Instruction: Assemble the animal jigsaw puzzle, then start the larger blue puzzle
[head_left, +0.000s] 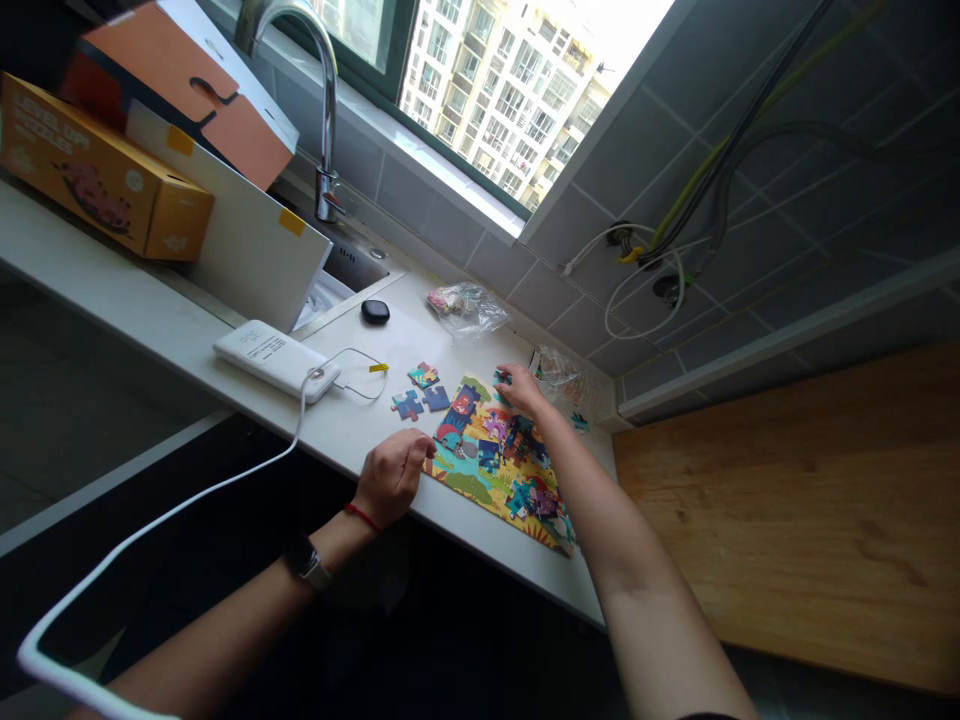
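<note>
A colourful jigsaw puzzle (469, 487) lies on the white counter, with several loose pieces resting on its picture. At its far edge, my right hand (523, 388) is closed with the fingertips pinching a teal puzzle piece (502, 377). My left hand (394, 472) is curled shut beside the near left corner of the puzzle. Whatever its fingers may hold is hidden; a small reddish patch shows by the fingertips. Left of the puzzle lie three loose puzzle pieces (408, 405). My right forearm covers part of the puzzle's right side.
A white power bank (274, 365) with a cable and a black case (375, 312) lie to the left. Clear plastic bags (472, 310) sit along the wall. Behind are boxes (105, 170), a sink and a faucet (328, 130). A wooden board (795, 500) is at right.
</note>
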